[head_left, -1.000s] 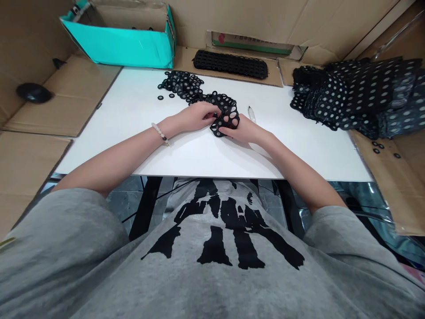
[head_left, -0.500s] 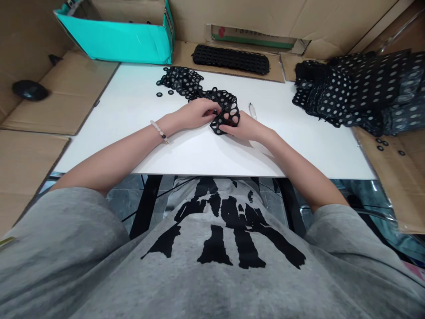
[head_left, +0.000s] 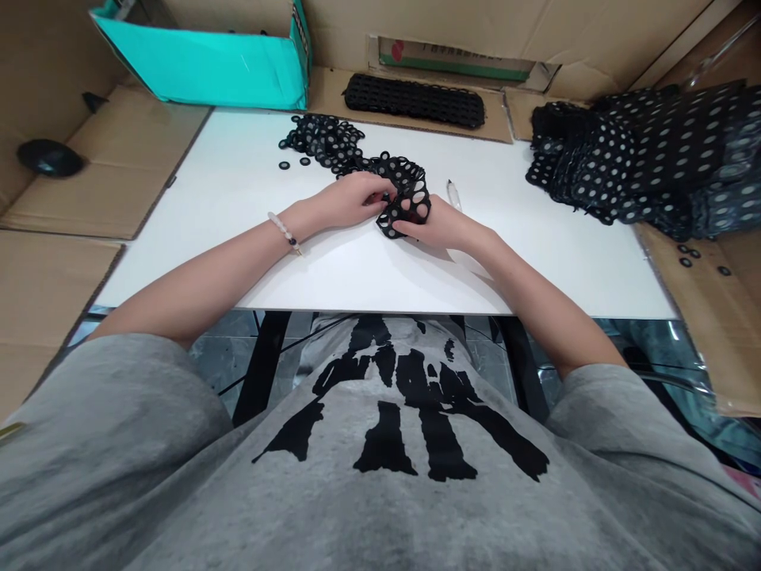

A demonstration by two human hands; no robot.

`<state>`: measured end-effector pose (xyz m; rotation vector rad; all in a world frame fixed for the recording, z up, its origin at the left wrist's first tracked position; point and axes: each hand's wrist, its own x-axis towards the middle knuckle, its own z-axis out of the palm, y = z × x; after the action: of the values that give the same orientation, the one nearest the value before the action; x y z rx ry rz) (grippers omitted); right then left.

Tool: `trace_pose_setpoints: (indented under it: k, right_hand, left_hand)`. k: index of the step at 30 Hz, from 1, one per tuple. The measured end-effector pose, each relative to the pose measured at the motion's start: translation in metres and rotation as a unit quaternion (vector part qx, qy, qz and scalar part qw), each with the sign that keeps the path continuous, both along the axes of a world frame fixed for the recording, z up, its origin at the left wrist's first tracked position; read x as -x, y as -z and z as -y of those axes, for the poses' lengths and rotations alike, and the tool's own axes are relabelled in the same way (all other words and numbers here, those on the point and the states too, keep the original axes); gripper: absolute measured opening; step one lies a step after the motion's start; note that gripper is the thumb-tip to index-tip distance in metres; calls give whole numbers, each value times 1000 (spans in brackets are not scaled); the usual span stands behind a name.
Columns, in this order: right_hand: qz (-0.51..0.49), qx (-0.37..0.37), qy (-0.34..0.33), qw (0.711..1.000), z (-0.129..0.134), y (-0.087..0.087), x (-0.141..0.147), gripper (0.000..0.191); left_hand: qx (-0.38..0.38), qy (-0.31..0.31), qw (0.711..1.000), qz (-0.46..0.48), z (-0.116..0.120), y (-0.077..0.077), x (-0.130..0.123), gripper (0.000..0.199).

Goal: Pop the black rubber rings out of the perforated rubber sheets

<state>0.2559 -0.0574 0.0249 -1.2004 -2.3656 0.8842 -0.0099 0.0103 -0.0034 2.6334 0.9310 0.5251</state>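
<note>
A black perforated sheet (head_left: pixel 404 170) with rows of round holes is bunched up between my hands, one end bent over towards me. My left hand (head_left: pixel 360 197) is pinched at the left side of this sheet, its fingertips partly tucked under the fingers above. On the opposite side my right hand (head_left: pixel 443 222) grips the bent end, thumb in front and fingers behind, with skin showing through the holes. Beyond my left hand lies a pile of small black rings (head_left: pixel 326 139), and a few loose rings (head_left: pixel 284 166) sit left of it. Whether a ring is between my left fingertips is hidden.
A pen (head_left: pixel 453 194) lies just past my right hand on the white table (head_left: pixel 333 277). Behind are a turquoise box (head_left: pixel 208 67) and a rolled black perforated strip (head_left: pixel 413 101). Stacked dotted black sheets (head_left: pixel 600 159) fill the right. A black mouse (head_left: pixel 51 159) rests on cardboard at left.
The view has shifted very slightly. Both hands keep nearly the same place and hold on the perforated sheet, with only tiny finger movement at the left hand.
</note>
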Motion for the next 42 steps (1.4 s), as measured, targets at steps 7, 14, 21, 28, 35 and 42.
trace_pose_setpoints:
  k: [7,14,21,28,35,42]
  right_hand:
    - [0,6,3,1000,2,-4,2,34]
    - [-12,1,-5,1000,0,-1,0,40]
    - [-10,12,5,1000,1,-1,0,41]
    - [13,10,10,1000,3,-6,2,33]
    - [6,-6,-1,1000,1,-2,0,32]
    - [0,-17,-4,1000,-4,6,-2,39]
  left_hand:
    - [0,6,1000,5,-1,1,1,37]
    - [7,10,1000,12,-7,8,3,36]
    - [8,13,1000,17,-6,7,3,35]
    - [14,6,1000,6,-5,4,2,36]
    - [9,-5,1000,-22,-1,-1,-1,42]
    - [7,-2,1000,-6,-4,3,-1,41]
